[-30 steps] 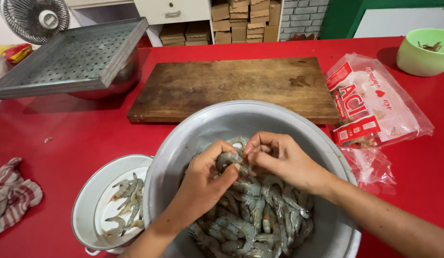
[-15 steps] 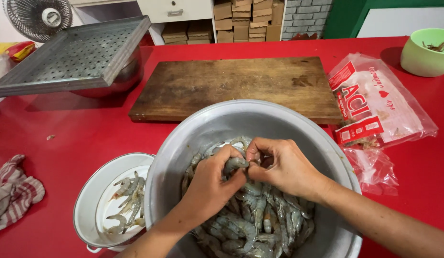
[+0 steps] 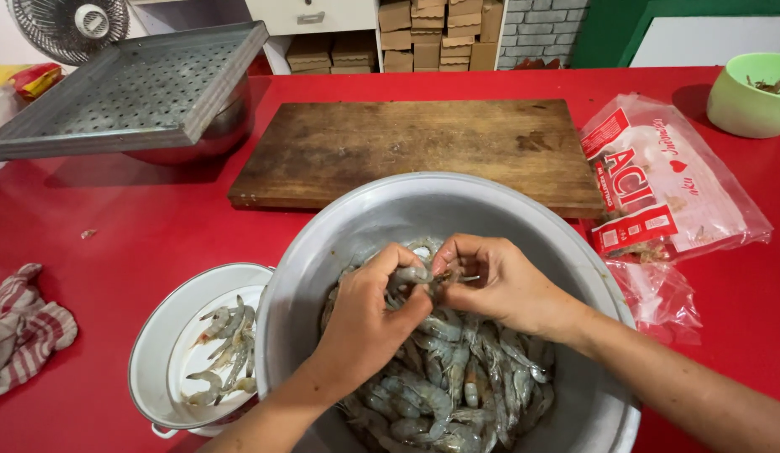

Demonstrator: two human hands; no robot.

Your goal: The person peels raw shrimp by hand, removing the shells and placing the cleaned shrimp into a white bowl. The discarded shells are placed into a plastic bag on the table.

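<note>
Over a large metal basin at the near edge of a red bench, 2 bare hands work on a single raw shrimp held just above the grey heap of shrimp that fills the basin's bottom. The left hand curls around the shrimp from the near side, its fingers pressed together and pinching the body, while the right hand meets it from the other side, its fingers bent in and pinching the same shrimp at the end nearest the thumb. Touching the basin's left side, a white enamel pot holds a few shrimp lying on its bottom. Behind the basin a worn wooden cutting board lies across the middle of the bench. Toward the far left corner a perforated metal tray sits tilted on a steel bowl. At the right edge lie a printed red-and-clear plastic bag and, in the far right corner, a pale green bowl. A red-striped cloth is bunched at the left edge.
</note>
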